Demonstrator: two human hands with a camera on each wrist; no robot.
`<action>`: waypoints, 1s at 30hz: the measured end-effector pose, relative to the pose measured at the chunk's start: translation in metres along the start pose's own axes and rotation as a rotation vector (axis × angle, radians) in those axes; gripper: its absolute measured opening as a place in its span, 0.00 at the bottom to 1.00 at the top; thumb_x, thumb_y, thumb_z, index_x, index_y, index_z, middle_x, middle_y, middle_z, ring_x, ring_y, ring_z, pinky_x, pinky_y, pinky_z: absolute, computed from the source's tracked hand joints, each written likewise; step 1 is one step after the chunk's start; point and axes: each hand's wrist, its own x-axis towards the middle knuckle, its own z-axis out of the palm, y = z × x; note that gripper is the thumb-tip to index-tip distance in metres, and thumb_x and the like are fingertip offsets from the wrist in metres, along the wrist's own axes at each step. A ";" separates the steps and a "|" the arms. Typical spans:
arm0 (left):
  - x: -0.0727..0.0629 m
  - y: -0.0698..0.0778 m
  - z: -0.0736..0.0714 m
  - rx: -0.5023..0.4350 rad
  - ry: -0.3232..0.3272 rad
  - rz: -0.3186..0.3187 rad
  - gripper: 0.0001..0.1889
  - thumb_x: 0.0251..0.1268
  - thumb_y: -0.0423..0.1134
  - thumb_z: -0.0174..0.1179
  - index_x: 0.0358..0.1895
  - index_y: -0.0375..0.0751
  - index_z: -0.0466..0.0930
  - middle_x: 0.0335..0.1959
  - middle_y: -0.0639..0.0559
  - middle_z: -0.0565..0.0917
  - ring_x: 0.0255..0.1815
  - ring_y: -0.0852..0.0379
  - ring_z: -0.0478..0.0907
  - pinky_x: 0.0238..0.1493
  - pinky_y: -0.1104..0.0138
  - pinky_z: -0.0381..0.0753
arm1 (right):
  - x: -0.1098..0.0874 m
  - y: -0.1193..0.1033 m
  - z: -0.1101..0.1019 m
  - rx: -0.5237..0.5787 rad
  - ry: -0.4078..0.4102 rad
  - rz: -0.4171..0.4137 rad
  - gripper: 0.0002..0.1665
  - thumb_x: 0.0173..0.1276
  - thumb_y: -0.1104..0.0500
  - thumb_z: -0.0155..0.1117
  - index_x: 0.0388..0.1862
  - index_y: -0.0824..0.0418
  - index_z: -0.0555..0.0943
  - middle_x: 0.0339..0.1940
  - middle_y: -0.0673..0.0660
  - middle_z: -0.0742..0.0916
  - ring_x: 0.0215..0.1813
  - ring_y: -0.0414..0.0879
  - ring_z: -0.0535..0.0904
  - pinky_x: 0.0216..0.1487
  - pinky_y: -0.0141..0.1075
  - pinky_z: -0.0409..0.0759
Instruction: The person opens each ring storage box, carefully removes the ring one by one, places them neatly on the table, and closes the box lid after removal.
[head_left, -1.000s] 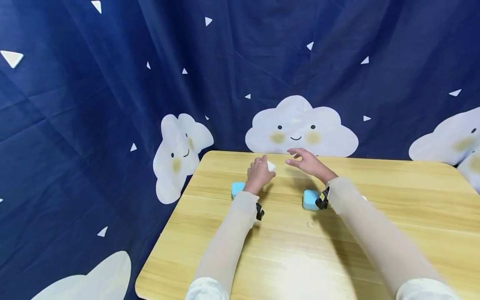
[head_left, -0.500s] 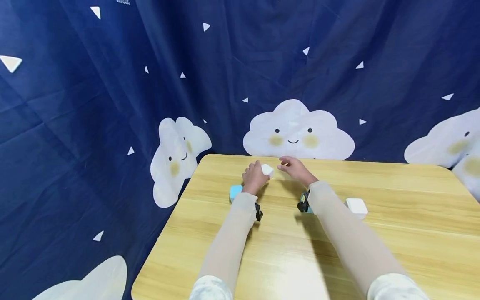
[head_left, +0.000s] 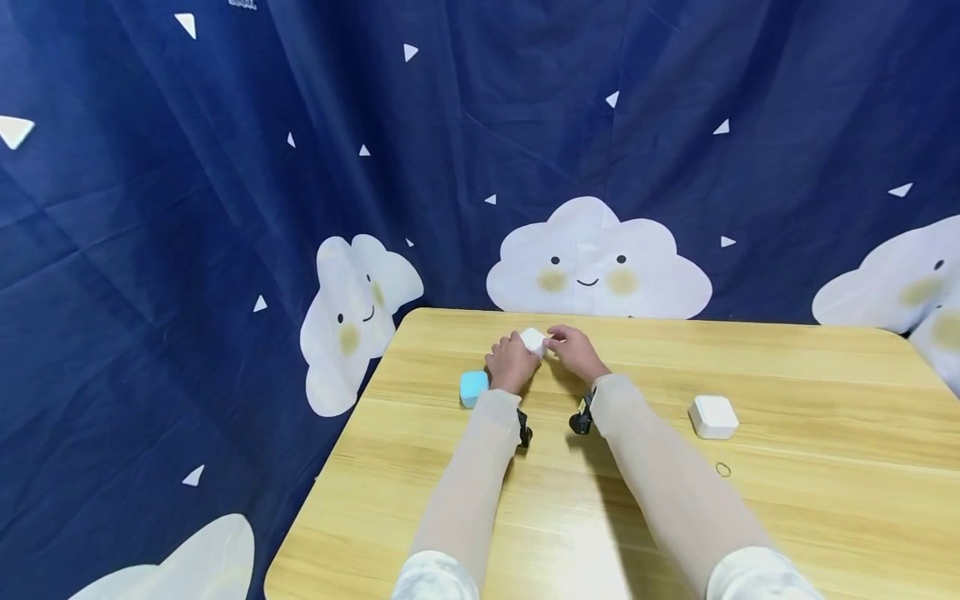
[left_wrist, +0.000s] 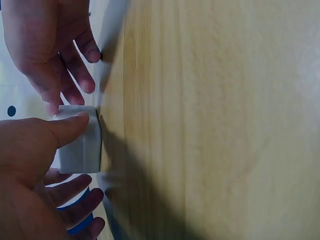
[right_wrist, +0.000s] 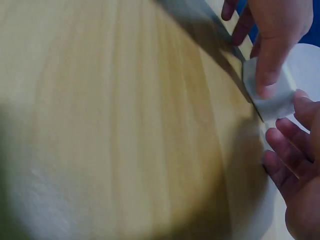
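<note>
My left hand (head_left: 512, 364) grips a small white box (head_left: 533, 341) with rounded corners near the table's far edge. In the left wrist view, its thumb (left_wrist: 70, 131) presses on the side of the white box (left_wrist: 80, 152), and the other fingers spread behind. From the right, my right hand (head_left: 573, 352) reaches the box's near corner. The right wrist view has its thumb tip (right_wrist: 300, 97) right at the edge of the white box (right_wrist: 272, 92), with the other fingers loosely bent below. A light-blue box (head_left: 473, 389) sits just left of my left wrist.
A second white box (head_left: 713, 417) stands on the wooden table (head_left: 825, 400) to the right of my right forearm. Near it lies a thin small ring (head_left: 723, 470). A dark blue curtain (head_left: 450, 125) with clouds hangs behind the table.
My right hand has moved left to the white box that the left hand grips. The second white box and the thin ring have come into view; the right-hand blue box is now hidden by my right arm.
</note>
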 end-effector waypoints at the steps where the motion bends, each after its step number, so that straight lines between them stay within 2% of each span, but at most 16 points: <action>1: 0.000 0.000 0.002 -0.002 0.005 -0.002 0.29 0.64 0.54 0.66 0.61 0.40 0.75 0.52 0.44 0.83 0.53 0.44 0.78 0.54 0.50 0.75 | -0.001 0.000 0.002 0.014 0.008 0.011 0.23 0.77 0.59 0.56 0.65 0.70 0.75 0.55 0.69 0.84 0.55 0.59 0.80 0.60 0.51 0.78; 6: 0.002 0.000 0.006 -0.034 0.000 0.007 0.28 0.67 0.52 0.65 0.64 0.41 0.74 0.54 0.46 0.83 0.53 0.44 0.77 0.55 0.51 0.74 | -0.005 -0.002 0.007 0.032 0.054 0.065 0.19 0.77 0.58 0.57 0.59 0.68 0.80 0.54 0.66 0.86 0.52 0.56 0.81 0.58 0.48 0.78; 10: 0.001 0.000 0.004 -0.054 -0.019 0.028 0.27 0.69 0.49 0.64 0.67 0.41 0.73 0.56 0.45 0.83 0.55 0.45 0.74 0.56 0.52 0.74 | -0.006 -0.005 0.005 0.001 0.021 0.090 0.17 0.77 0.57 0.58 0.56 0.67 0.81 0.52 0.64 0.86 0.44 0.52 0.82 0.47 0.42 0.81; 15: -0.001 -0.002 0.002 -0.098 -0.049 0.060 0.26 0.68 0.45 0.65 0.66 0.40 0.73 0.56 0.44 0.83 0.54 0.45 0.71 0.54 0.53 0.72 | -0.008 -0.007 -0.001 -0.036 -0.020 0.104 0.15 0.77 0.57 0.59 0.53 0.65 0.82 0.47 0.61 0.86 0.35 0.46 0.79 0.37 0.35 0.77; 18: -0.001 -0.003 0.001 -0.117 -0.062 0.072 0.25 0.67 0.44 0.66 0.64 0.40 0.75 0.55 0.44 0.83 0.53 0.45 0.70 0.54 0.53 0.70 | -0.010 -0.008 -0.003 -0.050 -0.041 0.085 0.18 0.77 0.56 0.59 0.59 0.65 0.79 0.50 0.63 0.86 0.32 0.45 0.79 0.34 0.34 0.76; 20: -0.002 -0.003 -0.001 -0.127 -0.077 0.080 0.24 0.66 0.42 0.67 0.64 0.42 0.75 0.55 0.44 0.83 0.53 0.45 0.69 0.55 0.52 0.69 | -0.011 -0.009 -0.004 -0.055 -0.051 0.065 0.23 0.77 0.57 0.59 0.66 0.65 0.75 0.56 0.65 0.84 0.32 0.45 0.80 0.33 0.33 0.76; 22: 0.000 -0.005 -0.003 -0.128 -0.100 0.089 0.24 0.66 0.40 0.67 0.64 0.44 0.75 0.56 0.45 0.83 0.54 0.45 0.68 0.56 0.51 0.67 | -0.011 -0.009 -0.004 -0.044 -0.076 0.042 0.29 0.77 0.58 0.59 0.73 0.63 0.69 0.65 0.66 0.80 0.32 0.46 0.81 0.33 0.33 0.76; 25: 0.002 -0.006 -0.006 -0.130 -0.148 0.104 0.24 0.66 0.38 0.66 0.65 0.47 0.75 0.56 0.46 0.82 0.54 0.45 0.66 0.56 0.51 0.65 | -0.012 -0.012 -0.004 -0.032 -0.113 0.033 0.33 0.77 0.61 0.58 0.78 0.60 0.64 0.72 0.65 0.74 0.32 0.47 0.81 0.35 0.34 0.76; 27: 0.003 -0.008 -0.007 -0.131 -0.176 0.111 0.23 0.66 0.36 0.66 0.64 0.49 0.75 0.56 0.48 0.82 0.53 0.45 0.64 0.56 0.51 0.64 | -0.013 -0.014 -0.004 -0.028 -0.147 0.029 0.34 0.76 0.62 0.58 0.79 0.60 0.62 0.73 0.66 0.73 0.34 0.50 0.82 0.38 0.38 0.78; 28: 0.002 -0.010 -0.007 -0.133 -0.189 0.111 0.23 0.66 0.36 0.65 0.63 0.50 0.75 0.56 0.49 0.82 0.53 0.45 0.64 0.56 0.51 0.64 | -0.014 -0.015 -0.004 -0.044 -0.161 0.025 0.34 0.76 0.62 0.58 0.79 0.60 0.62 0.71 0.67 0.75 0.35 0.52 0.82 0.39 0.40 0.79; 30: 0.001 -0.011 -0.008 -0.129 -0.213 0.120 0.22 0.67 0.36 0.65 0.63 0.51 0.75 0.56 0.50 0.82 0.53 0.45 0.63 0.55 0.51 0.64 | -0.016 -0.016 -0.004 -0.102 -0.174 0.008 0.33 0.76 0.61 0.58 0.78 0.61 0.64 0.70 0.67 0.76 0.44 0.55 0.83 0.50 0.46 0.80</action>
